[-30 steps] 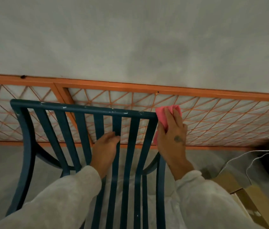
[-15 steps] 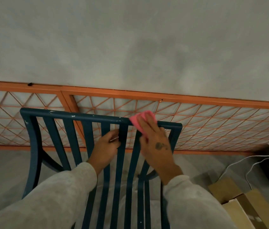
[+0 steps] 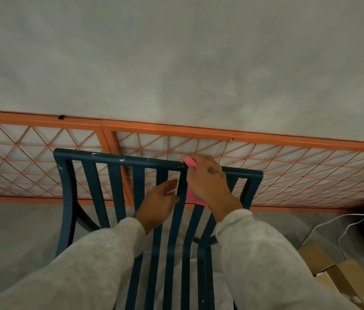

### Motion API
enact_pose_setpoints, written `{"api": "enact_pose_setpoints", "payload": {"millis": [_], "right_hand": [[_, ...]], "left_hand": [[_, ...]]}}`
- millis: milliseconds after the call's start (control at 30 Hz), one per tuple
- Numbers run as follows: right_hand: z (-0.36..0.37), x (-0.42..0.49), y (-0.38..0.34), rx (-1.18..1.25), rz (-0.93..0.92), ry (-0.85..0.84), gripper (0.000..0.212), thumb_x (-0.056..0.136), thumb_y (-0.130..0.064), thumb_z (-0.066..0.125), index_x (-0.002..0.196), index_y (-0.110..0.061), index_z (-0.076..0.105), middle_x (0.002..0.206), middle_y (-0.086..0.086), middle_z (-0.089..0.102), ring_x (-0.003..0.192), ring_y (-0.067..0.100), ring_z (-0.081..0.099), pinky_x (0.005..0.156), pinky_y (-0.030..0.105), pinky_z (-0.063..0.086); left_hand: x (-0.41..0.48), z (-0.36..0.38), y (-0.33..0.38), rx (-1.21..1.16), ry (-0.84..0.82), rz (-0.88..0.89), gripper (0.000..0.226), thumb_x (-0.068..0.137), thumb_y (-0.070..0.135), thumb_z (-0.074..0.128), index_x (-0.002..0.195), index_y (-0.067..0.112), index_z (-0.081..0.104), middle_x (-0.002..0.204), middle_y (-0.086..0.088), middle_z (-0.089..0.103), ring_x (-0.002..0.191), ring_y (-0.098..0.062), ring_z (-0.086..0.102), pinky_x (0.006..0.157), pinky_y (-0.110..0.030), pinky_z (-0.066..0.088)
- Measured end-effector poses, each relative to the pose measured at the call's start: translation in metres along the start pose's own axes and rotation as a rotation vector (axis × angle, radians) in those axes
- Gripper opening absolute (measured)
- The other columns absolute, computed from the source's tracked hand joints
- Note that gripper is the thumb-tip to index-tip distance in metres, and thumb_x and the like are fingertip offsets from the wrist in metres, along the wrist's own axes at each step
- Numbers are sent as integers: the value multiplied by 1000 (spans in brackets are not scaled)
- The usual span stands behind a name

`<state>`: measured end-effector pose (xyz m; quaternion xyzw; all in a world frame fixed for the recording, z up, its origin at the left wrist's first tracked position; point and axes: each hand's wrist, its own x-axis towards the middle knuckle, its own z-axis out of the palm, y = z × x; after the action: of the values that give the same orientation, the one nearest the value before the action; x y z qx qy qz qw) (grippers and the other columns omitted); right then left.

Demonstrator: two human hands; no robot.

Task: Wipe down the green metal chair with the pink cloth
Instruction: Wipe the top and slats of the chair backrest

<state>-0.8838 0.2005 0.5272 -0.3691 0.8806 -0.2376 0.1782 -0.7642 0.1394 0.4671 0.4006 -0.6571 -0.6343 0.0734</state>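
The green metal chair (image 3: 91, 182) stands in front of me, its slatted back seen from above and its top rail running left to right. My right hand (image 3: 207, 182) presses the pink cloth (image 3: 190, 162) over the top rail, right of the middle; more of the cloth hangs down behind a slat under the hand. My left hand (image 3: 160, 200) grips a vertical slat just left of the right hand, a little below the rail. Both sleeves are pale grey.
An orange metal frame (image 3: 199, 130) with diagonal wire mesh leans against the grey wall behind the chair. Cardboard boxes (image 3: 333, 271) lie on the floor at the lower right. White cables (image 3: 355, 220) run to a dark object at the right edge.
My right hand has slid the pink cloth leftward along the top rail, from its right corner toward the middle. My left hand has stayed on its slat. My view has shifted, showing more of the chair's right side.
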Motion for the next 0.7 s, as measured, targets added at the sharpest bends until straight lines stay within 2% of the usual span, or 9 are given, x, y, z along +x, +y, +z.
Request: {"api": "enact_pose_setpoints", "payload": {"millis": [67, 133, 233, 300, 367, 467, 533, 633, 700], "right_hand": [[-3, -1, 1, 88, -45, -38, 37, 101, -18, 44, 136, -23, 55, 132, 3, 55, 112, 21, 54, 94, 32, 42], [-9, -9, 16, 121, -79, -54, 42, 102, -18, 45, 143, -29, 49, 131, 0, 56, 102, 16, 58, 90, 32, 49], [-17, -21, 51, 104, -11, 17, 52, 102, -21, 49, 150, -34, 37, 141, 2, 49, 93, 13, 62, 82, 31, 57], [-12, -20, 65, 115, 94, 106, 56, 102, -22, 50, 152, -38, 31, 157, 1, 35, 115, 25, 60, 96, 47, 56], [5, -19, 59, 148, 161, 199, 62, 102, -20, 50, 156, -36, 25, 166, -2, 19, 136, 33, 47, 106, 54, 48], [46, -30, 25, 128, 69, 351, 79, 97, -4, 51, 161, -27, 12, 169, -1, -7, 144, 23, 30, 102, 42, 53], [73, -39, 1, 105, 6, 305, 92, 93, 2, 52, 161, -31, -1, 167, -2, -21, 143, 17, 22, 104, 40, 50], [98, -41, -23, 37, -118, 170, 105, 91, 1, 55, 156, -41, -16, 163, -9, -32, 143, 35, 36, 109, 52, 44], [99, -37, -29, -22, -160, 97, 108, 92, 1, 54, 152, -45, -23, 161, -10, -34, 138, 38, 41, 111, 48, 42]], "left_hand": [[-7, -10, -2, 29, 101, 13, 43, 94, 10, 55, 137, 14, 53, 137, 0, 57, 124, -15, 52, 107, -31, 39], [-13, -27, -5, 51, 188, 28, 38, 94, 13, 56, 132, 14, 57, 128, 4, 60, 114, -10, 53, 98, -24, 38], [-14, -50, -12, 73, 217, 14, 43, 94, 15, 55, 136, 19, 54, 137, 2, 57, 123, -14, 52, 100, -24, 37], [-11, -56, -10, 48, 136, 10, 45, 95, 13, 55, 139, 21, 50, 139, 4, 54, 125, -11, 49, 95, -16, 39], [-10, -52, -4, 12, 41, 35, 47, 95, 5, 53, 138, 23, 51, 134, 7, 56, 120, -6, 49, 84, -8, 39], [-10, -47, 1, -22, -15, 53, 55, 92, -4, 53, 138, 26, 51, 126, 13, 56, 121, -6, 49, 100, -21, 40], [-8, -49, 0, -25, -29, 37, 61, 90, -6, 53, 141, 28, 48, 129, 16, 53, 123, -5, 46, 108, -30, 38], [-4, -56, -3, -44, -71, 22, 68, 89, -11, 49, 142, 32, 47, 138, 16, 51, 131, -10, 45, 111, -40, 40], [-1, -60, -3, -45, -109, 19, 67, 90, -11, 45, 143, 31, 46, 143, 12, 50, 133, -13, 46, 108, -43, 44]]}}
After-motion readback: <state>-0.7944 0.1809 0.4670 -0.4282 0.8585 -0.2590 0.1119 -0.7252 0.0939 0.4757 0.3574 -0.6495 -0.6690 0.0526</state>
